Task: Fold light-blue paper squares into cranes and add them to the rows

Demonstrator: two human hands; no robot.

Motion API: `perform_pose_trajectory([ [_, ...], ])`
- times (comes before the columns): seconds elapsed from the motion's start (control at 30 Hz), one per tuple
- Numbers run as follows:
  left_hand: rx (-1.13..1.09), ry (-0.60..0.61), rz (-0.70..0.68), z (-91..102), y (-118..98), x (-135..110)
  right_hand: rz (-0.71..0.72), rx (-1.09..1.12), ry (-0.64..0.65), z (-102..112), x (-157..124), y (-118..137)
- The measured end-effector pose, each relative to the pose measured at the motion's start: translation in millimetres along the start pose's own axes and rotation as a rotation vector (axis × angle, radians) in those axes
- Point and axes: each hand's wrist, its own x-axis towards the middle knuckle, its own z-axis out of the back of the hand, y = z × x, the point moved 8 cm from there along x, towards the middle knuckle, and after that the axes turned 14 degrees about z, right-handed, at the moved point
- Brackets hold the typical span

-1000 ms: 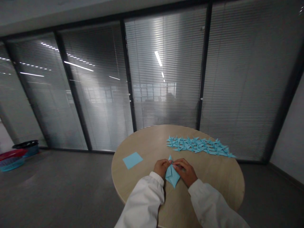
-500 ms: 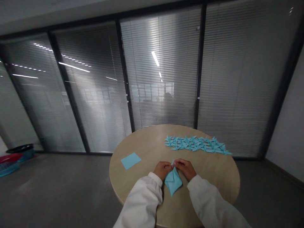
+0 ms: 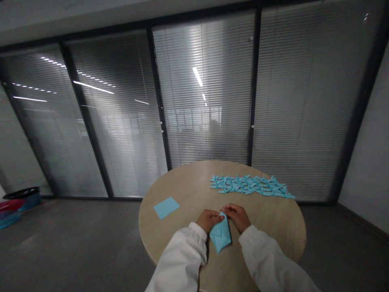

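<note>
A light-blue sheet of origami paper (image 3: 220, 236), creased into a kite-like shape, lies between my hands near the table's front. My left hand (image 3: 209, 220) pinches its upper left edge, thumb on top. At the upper tip, my right hand (image 3: 237, 216) has its fingers closed on the paper; the exact grip is partly hidden. Beyond my hands, several folded blue paper cranes (image 3: 249, 185) lie in a long cluster. A flat blue paper sheet (image 3: 166, 207) rests to the left, apart from my hands.
The round wooden table (image 3: 188, 178) stands before glass partitions with blinds (image 3: 209, 142). On the floor at far left are a red and blue basin (image 3: 10, 213) and a black-rimmed blue bin (image 3: 26, 197). A white wall is at the right.
The folded paper has turned slightly and its right side looks narrower. My left thumb has shifted onto its upper part. The view has moved a little.
</note>
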Motion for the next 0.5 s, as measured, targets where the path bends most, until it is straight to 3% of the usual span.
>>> perform_pose_trajectory([
  [0.17, -0.104, -0.055, 0.057, 8.7, 9.7, 8.4, -0.051, 0.072, -0.108, 11.4, 0.6, -12.2],
  [0.5, -0.321, -0.279, -0.015, 36.6, 0.8, 1.4, -0.059, 0.132, -0.401, 41.2, -1.7, -25.4],
])
